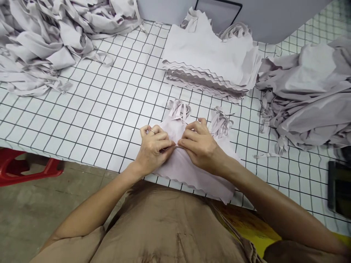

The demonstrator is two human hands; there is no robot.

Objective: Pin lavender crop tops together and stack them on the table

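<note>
The left grip (154, 149) and the right grip (199, 143) face each other, thumb and fingertips pinched together on both, with a thin edge or strip of the pale lilac garment (197, 175) caught between them; the fingertips almost meet, and whether that thin line is a fold, a seam or a loose strip is too small to tell; the garment lies directly under both hands, its wavy hem on the near side of the grip, one strap bundle (179, 109) just beyond the gap between the hands and another strap bundle (221, 124) just beyond and to the right of the right grip; a ring (151, 131) sits on a left finger; farther beyond the grip, a stack of like pieces (208, 54) rests on the checkered surface (117, 98), wavy edges toward the hands; well to the left and beyond lies a loose heap (44, 44) of similar cloth; to the right, well apart, lies another cloth pile (312, 91); a red stool (30, 170) stands far left of the grip, below the surface's edge.
</note>
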